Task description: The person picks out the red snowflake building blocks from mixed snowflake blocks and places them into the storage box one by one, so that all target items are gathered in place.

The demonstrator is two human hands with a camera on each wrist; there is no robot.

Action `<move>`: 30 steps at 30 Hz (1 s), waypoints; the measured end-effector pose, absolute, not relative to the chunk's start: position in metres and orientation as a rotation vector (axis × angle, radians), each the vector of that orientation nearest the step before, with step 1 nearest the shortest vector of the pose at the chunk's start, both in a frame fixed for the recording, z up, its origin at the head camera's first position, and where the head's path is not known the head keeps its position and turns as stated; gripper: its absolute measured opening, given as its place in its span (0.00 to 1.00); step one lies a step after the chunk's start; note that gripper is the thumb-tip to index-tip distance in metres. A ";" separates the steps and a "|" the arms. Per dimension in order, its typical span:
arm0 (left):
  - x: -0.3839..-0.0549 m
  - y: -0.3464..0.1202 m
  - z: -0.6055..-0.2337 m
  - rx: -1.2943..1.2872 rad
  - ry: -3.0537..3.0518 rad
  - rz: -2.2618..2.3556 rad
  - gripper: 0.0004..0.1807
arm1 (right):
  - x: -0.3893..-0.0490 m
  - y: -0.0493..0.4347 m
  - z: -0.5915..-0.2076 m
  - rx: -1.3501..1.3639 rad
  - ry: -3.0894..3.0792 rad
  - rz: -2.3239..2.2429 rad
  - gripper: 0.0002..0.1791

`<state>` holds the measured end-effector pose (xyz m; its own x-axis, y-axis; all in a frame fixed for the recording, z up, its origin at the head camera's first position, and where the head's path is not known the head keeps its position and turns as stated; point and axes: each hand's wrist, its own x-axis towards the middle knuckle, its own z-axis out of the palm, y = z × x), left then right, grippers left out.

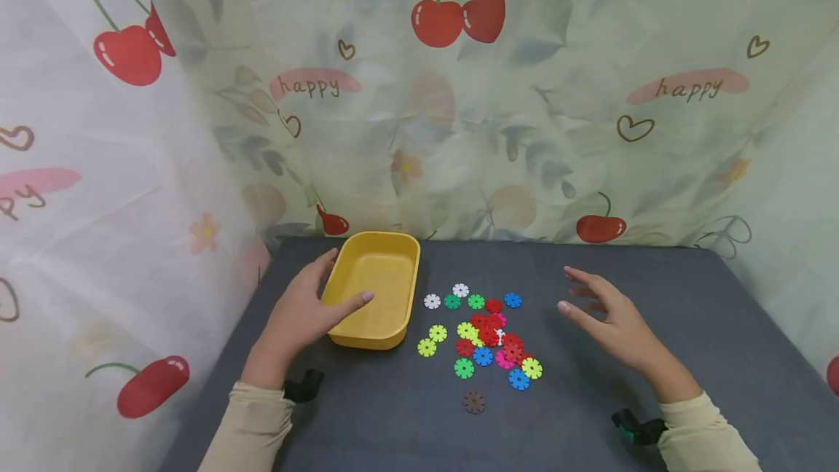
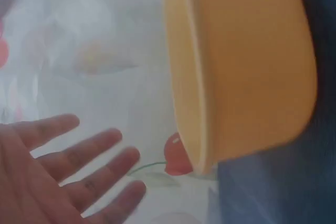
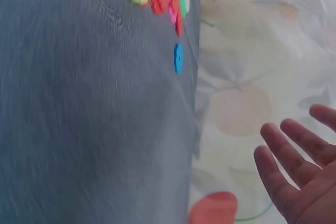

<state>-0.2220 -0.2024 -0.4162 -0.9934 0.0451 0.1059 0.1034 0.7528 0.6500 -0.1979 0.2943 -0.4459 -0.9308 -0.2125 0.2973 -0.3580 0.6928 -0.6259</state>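
Observation:
A yellow plastic tray (image 1: 376, 290) stands on the dark table, left of the middle. Over its near left side hovers my left hand (image 1: 304, 308), fingers and thumb spread; in the left wrist view the fingers (image 2: 100, 166) are apart from the tray wall (image 2: 252, 66). To the right of the tray lie several notched plastic discs in red, green, yellow, blue, white and pink, some overlapping; a brown disc (image 1: 474, 402) lies nearest. My right hand (image 1: 609, 315) is held in the air right of the discs, its fingers loosely extended and holding nothing.
The dark grey table (image 1: 393, 414) runs back to a patterned cloth (image 1: 511, 130) with cherries and the word "happy". More such cloth hangs at the left and right sides. Each wrist wears a black strap-like device (image 1: 304, 387).

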 end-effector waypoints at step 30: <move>-0.250 -0.241 -0.454 0.495 -2.494 -1.913 0.32 | -0.220 0.251 -0.497 0.570 -2.944 1.574 0.23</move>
<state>-0.2502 -0.2414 -0.4540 -0.9507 -0.2195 -0.2189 -0.2683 0.2291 0.9357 -0.2197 0.2506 -0.4974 -0.9144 -0.4009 -0.0568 -0.1753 0.5186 -0.8369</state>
